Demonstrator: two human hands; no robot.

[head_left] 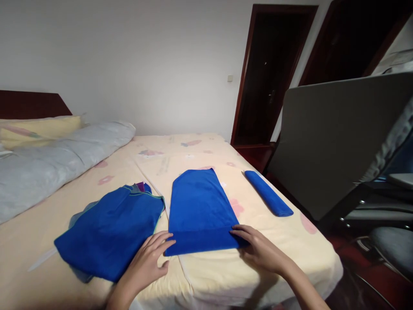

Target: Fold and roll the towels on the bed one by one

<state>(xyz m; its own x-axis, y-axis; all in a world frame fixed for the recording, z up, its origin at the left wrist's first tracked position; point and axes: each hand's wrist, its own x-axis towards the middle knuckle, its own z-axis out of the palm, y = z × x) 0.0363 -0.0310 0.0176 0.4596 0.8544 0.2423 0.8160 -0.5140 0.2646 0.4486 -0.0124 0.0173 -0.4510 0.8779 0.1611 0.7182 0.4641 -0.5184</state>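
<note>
A blue cloth (200, 202) lies spread on the bed, its near edge folded over into a flat band. At the left end of this band rests my left hand (150, 258), with fingertips on the cloth and the thumb apart. My right hand (258, 249) lies over the band's right end, fingers stretched across it; its thumb is mostly hidden. Left of the spread cloth is a loose pile of blue cloths (109, 228), with green edging and a bit of purple showing. A blue cloth folded into a narrow strip (268, 193) lies farther right.
The bed (206, 280) has a pale yellow patterned sheet. A grey bolster-like bundle (64, 155) and a yellow pillow (48, 129) lie at the left by the headboard (32, 103). Beyond the right edge stand a large dark panel (332, 142) and a chair (393, 247).
</note>
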